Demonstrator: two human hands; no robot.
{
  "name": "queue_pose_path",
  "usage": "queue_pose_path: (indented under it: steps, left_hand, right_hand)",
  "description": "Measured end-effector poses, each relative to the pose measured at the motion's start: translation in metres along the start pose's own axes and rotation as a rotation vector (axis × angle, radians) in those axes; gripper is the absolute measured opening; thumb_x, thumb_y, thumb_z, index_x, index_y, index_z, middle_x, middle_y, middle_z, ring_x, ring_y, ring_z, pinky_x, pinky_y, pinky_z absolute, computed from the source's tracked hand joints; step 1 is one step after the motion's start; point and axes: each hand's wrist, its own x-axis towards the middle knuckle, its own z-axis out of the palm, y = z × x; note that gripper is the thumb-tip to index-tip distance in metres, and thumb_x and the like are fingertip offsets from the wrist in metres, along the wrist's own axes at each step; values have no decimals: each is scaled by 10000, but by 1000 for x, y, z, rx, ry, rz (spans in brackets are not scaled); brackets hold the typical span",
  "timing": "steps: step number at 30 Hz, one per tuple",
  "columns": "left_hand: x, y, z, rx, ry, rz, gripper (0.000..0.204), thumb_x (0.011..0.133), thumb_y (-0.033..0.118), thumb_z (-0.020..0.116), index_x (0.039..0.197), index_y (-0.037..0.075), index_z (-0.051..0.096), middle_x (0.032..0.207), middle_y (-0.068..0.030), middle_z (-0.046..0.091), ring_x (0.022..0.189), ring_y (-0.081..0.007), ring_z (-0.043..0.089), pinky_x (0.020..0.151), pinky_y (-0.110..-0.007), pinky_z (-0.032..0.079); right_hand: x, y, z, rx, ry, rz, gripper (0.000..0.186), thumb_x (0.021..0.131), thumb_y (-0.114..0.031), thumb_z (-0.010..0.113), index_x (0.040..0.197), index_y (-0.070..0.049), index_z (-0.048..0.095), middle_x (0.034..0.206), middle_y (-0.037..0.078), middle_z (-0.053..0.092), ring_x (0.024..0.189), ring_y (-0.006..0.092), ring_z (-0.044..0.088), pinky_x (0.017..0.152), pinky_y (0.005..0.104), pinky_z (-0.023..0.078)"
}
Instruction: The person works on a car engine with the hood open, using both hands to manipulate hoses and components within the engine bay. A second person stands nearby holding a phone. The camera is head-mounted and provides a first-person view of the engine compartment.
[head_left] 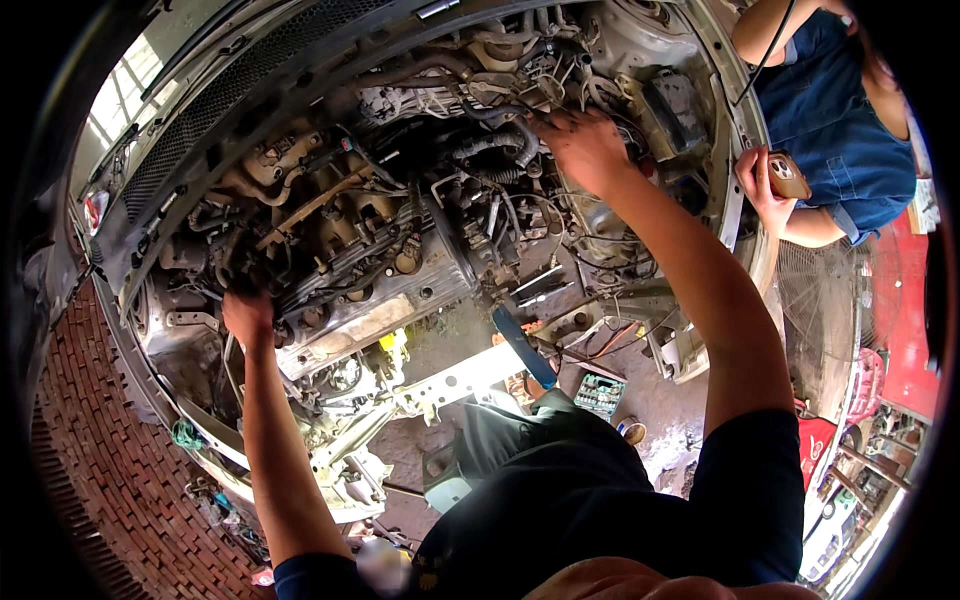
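An engine (360, 320) fills the middle of the open car bay, its long valve cover lying at a slant. My left hand (248, 310) reaches in at the engine's left end. Its fingers go into dark shadow, so what they touch is hidden. At the far right of the engine, my right hand (588, 148) is bent over a group of hoses and wires, beside a thick black hose (525, 145). Its fingers curl downward, and whatever they grip is concealed under the palm. A dark battery-like box (675, 110) sits to the right of that hand.
At the right fender, a person in a blue denim garment (825, 120) holds a phone (788, 177). A blue-handled bar (525, 348) lies by the front crossmember. On the floor are a green socket set (600, 393) and a round can (631, 430). A fan (820, 290) stands at right.
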Motion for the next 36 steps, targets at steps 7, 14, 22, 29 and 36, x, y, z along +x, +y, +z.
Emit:
queue_pose_path:
  steps: [7, 14, 22, 29, 36]
  left_hand:
    - [4, 14, -11, -13, -65, -21, 540, 974, 578, 570, 921, 69, 740, 919, -232, 740, 888, -494, 702, 743, -606, 557]
    - [4, 14, -11, 5, -57, 1, 532, 995, 557, 545, 914, 66, 736, 918, -233, 737, 879, -495, 699, 731, -606, 557]
    - [0, 1, 0, 16, 42, 57, 537, 989, 561, 564, 865, 67, 733, 890, -227, 733, 858, -496, 693, 721, -608, 548]
    - [0, 12, -11, 3, -38, 18, 514, 979, 561, 577, 887, 80, 732, 899, -215, 738, 874, -481, 706, 718, -590, 568]
    - [2, 11, -9, 26, -42, 4, 511, 980, 556, 575, 909, 81, 750, 890, -223, 738, 861, -482, 710, 716, -596, 569]
  right_hand:
    - [18, -2, -1, 1424, -240, 984, 366, 1081, -398, 508, 1187, -93, 681, 842, 57, 700, 766, 153, 674, 649, 354, 496]
    - [26, -12, 39, 2265, -370, 1135, 469, 1083, -478, 491, 1057, -58, 699, 865, 58, 714, 594, 113, 471, 520, 293, 364]
    - [26, -11, 17, 2244, 65, 1437, 92, 968, -186, 733, 973, -105, 690, 702, -35, 543, 481, 77, 340, 483, 263, 271]
    - [35, -9, 24, 1954, 158, 1163, 98, 938, -116, 718, 1014, -55, 734, 761, -13, 614, 578, 108, 465, 520, 279, 379]
    - [15, -5, 14, 474, 12, 275, 311, 917, -84, 669, 1221, -125, 718, 1146, 65, 769, 982, 295, 732, 808, 414, 584]
